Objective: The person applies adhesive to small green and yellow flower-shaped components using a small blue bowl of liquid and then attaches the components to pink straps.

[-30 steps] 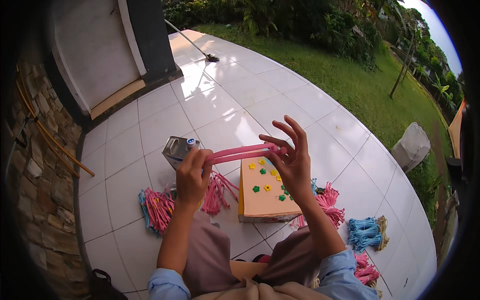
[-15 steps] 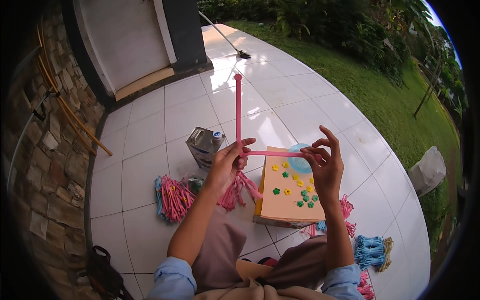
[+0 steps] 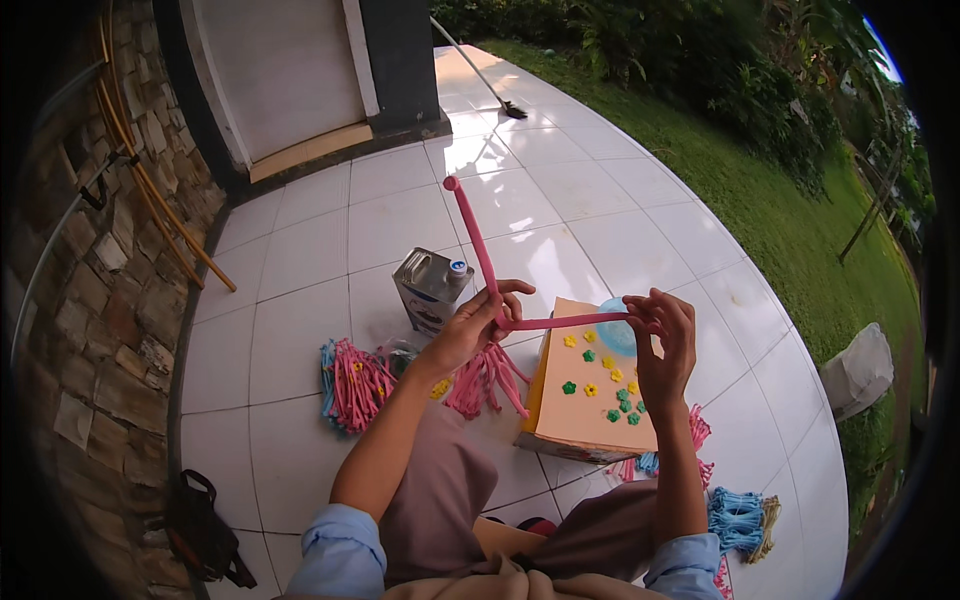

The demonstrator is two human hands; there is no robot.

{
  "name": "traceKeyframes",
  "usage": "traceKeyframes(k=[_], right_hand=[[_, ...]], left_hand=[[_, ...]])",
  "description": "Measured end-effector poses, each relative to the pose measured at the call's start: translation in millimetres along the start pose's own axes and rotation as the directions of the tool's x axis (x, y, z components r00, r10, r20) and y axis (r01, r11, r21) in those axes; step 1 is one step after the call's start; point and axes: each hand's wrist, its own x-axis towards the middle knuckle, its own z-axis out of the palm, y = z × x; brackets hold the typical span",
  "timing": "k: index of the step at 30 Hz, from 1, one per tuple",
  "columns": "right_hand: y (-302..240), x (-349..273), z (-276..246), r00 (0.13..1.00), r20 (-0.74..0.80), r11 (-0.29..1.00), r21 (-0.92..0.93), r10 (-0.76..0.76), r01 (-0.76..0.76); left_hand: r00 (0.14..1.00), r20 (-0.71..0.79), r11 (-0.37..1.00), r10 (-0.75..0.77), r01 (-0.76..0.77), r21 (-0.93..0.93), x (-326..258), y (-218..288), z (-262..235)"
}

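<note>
A long pink strip [image 3: 472, 231] with a knob-like end makes a corner at my left hand [image 3: 463, 330], whose fingers pinch it there. One part rises from that hand; the other runs sideways to my right hand [image 3: 668, 350], closed on its far end. Below my right hand is a box [image 3: 560, 420] with a flat beige top. Small yellow flowers [image 3: 590, 389] and green flowers [image 3: 569, 387] are scattered on it, beside a translucent blue round dish [image 3: 617, 338]. Several loose pink strips [image 3: 486, 378] hang or lie near the box's left side.
A metal can [image 3: 428, 290] with a blue-white cap stands behind my left forearm. Pink and blue bundles [image 3: 358, 388] lie left; a blue bundle [image 3: 735, 520] lies right. A black bag [image 3: 203, 530], a broom [image 3: 512, 110] and a white sack [image 3: 858, 370] are farther out.
The view has shifted slightly. The strip's upright part now leans left, and its sideways part slopes a little. My right hand's fingers, spread before, have drawn together around the strip's end.
</note>
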Motion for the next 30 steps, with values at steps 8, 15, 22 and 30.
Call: traceKeyframes(k=[8, 15, 22, 30], right_hand=[[16.4, -7.5, 18.9, 0.915, 0.062, 0.889, 0.217, 0.399, -0.403], [79.2, -62.5, 2.0, 0.641, 0.439, 0.76, -0.173, 0.629, -0.627], [99.3, -116.1, 16.5, 0.496, 0.684, 0.819, -0.275, 0.535, -0.503], [103.0, -142.1, 28.8, 0.619, 0.638, 0.887, -0.289, 0.459, -0.359]], left_hand=[[0.979, -0.203, 0.924, -0.029, 0.103, 0.368, 5.8, -31.7, -10.5], [0.883, -0.468, 0.942, -0.042, 0.191, 0.276, 11.4, -41.6, -20.4], [0.875, -0.484, 0.974, 0.009, 0.103, 0.204, 13.2, -37.0, 4.5], [0.894, -0.446, 0.976, 0.034, 0.066, 0.206, 14.2, -38.3, 7.7]])
